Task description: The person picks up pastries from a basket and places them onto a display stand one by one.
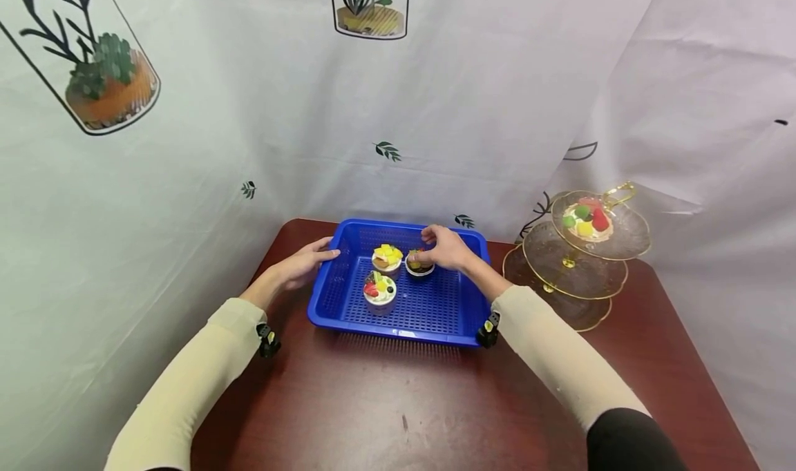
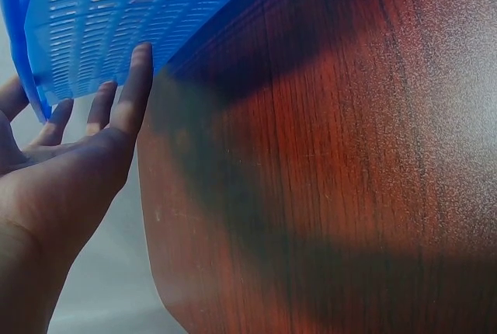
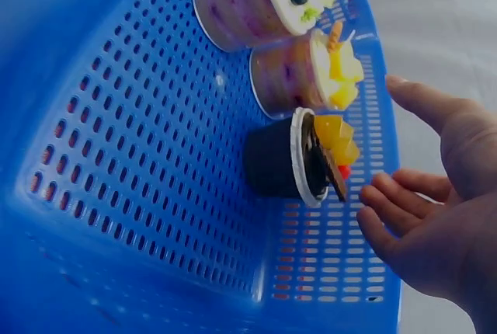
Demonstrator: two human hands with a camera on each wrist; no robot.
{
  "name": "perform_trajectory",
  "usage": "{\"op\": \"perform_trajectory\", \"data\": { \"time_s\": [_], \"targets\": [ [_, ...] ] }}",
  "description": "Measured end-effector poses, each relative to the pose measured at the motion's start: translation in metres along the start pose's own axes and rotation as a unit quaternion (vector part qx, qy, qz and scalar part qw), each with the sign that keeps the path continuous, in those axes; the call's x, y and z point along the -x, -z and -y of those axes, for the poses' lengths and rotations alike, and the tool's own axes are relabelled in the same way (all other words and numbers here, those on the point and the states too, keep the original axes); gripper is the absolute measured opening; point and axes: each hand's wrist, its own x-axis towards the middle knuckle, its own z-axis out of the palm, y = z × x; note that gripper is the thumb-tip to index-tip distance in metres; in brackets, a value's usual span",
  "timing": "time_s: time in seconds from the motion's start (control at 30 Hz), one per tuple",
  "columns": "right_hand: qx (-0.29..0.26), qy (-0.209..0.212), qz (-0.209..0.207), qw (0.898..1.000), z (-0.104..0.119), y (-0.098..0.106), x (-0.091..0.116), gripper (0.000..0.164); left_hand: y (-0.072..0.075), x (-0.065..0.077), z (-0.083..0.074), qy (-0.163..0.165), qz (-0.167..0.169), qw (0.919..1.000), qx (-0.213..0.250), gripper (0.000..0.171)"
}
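A blue perforated plastic basket holds three dessert cups. My left hand grips its left rim, the thumb over the edge and the fingers against the outside, as the left wrist view shows. Above the black dessert cup, topped with yellow fruit and a dark stick, my right hand hovers with its thumb and fingers spread. In the right wrist view the right hand is apart from that cup. Beside it stands a clear cup with yellow cubes; nearer is a clear cup with strawberry and blueberry.
To the right stands a three-tier clear stand with gold edges. A fruit tart sits on its top tier. All of this is on a dark red wooden table, and a white patterned cloth hangs behind.
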Motion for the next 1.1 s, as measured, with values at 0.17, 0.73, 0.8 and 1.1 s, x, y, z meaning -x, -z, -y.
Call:
{"op": "perform_trajectory", "data": {
  "time_s": [0.17, 0.73, 0.8, 1.1],
  "targets": [
    [-0.003, 0.006, 0.014, 1.000, -0.006, 0.003, -0.004, 0.065, -0.002, -0.002, 0.000, -0.003, 0.002, 1.0000, -0.004, 0.065],
    [0.089, 0.009, 0.083, 0.993, -0.010, -0.003, -0.003, 0.074, -0.003, 0.001, -0.003, 0.001, 0.001, 1.0000, -0.006, 0.065],
    [0.103, 0.009, 0.091, 0.990, -0.011, -0.004, -0.003, 0.075, -0.003, 0.002, -0.003, 0.000, 0.002, 1.0000, -0.006, 0.065],
    [0.116, 0.008, 0.096, 0.988, -0.016, -0.016, -0.003, 0.075, -0.001, 0.005, -0.003, -0.001, 0.006, 0.9999, -0.010, 0.066]
  ]
}}
